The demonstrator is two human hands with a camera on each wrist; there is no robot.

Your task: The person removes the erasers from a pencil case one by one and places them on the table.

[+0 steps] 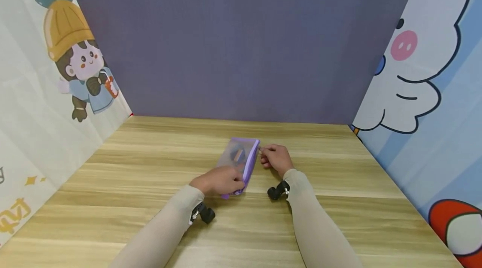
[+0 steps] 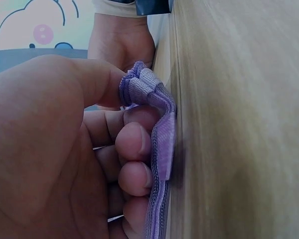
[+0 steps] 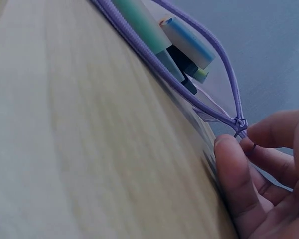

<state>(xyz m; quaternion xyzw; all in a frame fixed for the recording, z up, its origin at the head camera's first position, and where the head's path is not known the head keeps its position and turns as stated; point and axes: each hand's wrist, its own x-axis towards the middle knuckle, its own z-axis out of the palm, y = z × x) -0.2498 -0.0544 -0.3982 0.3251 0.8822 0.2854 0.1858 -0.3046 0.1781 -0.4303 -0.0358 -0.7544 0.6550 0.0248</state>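
Note:
A purple-edged, see-through zip pouch (image 1: 226,158) lies on the table, its zipper edge toward the right. At its near end my left hand (image 1: 222,179) grips the corner; in the left wrist view the thumb and curled fingers close around the folded purple fabric end (image 2: 148,82). My right hand (image 1: 278,159) is by the far end, where thumb and forefinger pinch the zipper pull (image 3: 240,130). The pouch mouth gapes in the right wrist view. Inside show a green, marker-like stick (image 3: 142,25), a small blue-and-white block (image 3: 189,42) and some dark pieces.
The wood-grain table (image 1: 158,151) reaches to a grey-purple panel (image 1: 241,46) at the back. Cartoon-printed sheets (image 1: 30,92) stand at both sides. A black wrist camera (image 1: 278,190) is strapped to each sleeve.

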